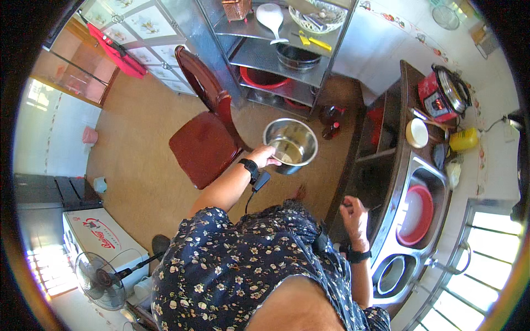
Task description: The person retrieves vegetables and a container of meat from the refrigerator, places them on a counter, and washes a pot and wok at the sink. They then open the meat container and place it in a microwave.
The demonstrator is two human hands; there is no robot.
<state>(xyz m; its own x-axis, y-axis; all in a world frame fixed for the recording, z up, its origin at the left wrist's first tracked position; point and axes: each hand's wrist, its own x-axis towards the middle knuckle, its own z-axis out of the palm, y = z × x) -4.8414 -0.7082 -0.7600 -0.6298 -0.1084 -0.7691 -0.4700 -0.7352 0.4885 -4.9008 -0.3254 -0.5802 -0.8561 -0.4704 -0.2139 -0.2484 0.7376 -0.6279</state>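
A round stainless steel pot (304, 140) hangs over the floor in front of me, held at its rim by my left hand (266, 156). The pot's inside faces the camera, and a little pale liquid seems to lie at its bottom. My right hand (355, 215) is raised near the counter's front edge with its fingers curled; whether something small is between them I cannot tell. A black strap is round each wrist. To the right, a red basin (426, 215) with whitish water sits in the metal sink (439, 176).
A dark red wooden chair (205, 149) stands left of the pot. Metal shelves (256, 62) with pans and basins rise ahead. The right counter holds a red electric pressure cooker (434, 97), a pale bowl (417, 133) and a yellow bottle (463, 140). A fan (100, 281) is behind left.
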